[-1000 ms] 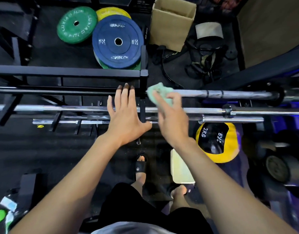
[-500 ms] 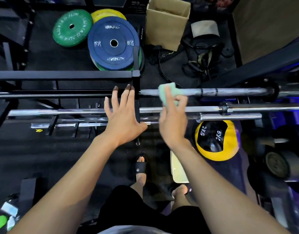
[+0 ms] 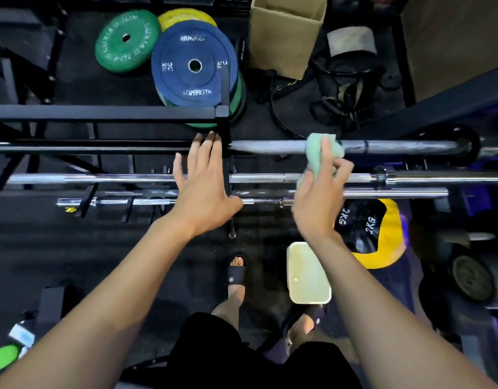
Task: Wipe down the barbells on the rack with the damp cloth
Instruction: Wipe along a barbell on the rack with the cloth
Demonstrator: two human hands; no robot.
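Note:
Several barbells lie across the black rack (image 3: pixel 101 113). The top barbell (image 3: pixel 396 147) is dull grey, and a chrome barbell (image 3: pixel 101 178) runs below it. Lower still sits a shorter chrome barbell (image 3: pixel 396 192). My right hand (image 3: pixel 318 200) grips a light green cloth (image 3: pixel 315 153) and holds it against the top barbell, right of the rack's upright. My left hand (image 3: pixel 203 186) hovers flat over the bars with straight fingers, its fingertips at the upright post (image 3: pixel 224 119). It holds nothing.
A blue 20 kg plate (image 3: pixel 194 66), a green plate (image 3: pixel 125 40) and a yellow plate lie on the floor behind the rack, beside a cardboard box (image 3: pixel 284 37). A white tub (image 3: pixel 308 273) and a yellow-black 2 kg ball (image 3: pixel 365 228) sit by my sandalled feet.
My right hand has slid the cloth to the right along the top barbell, away from the upright. My left hand has stayed by the post.

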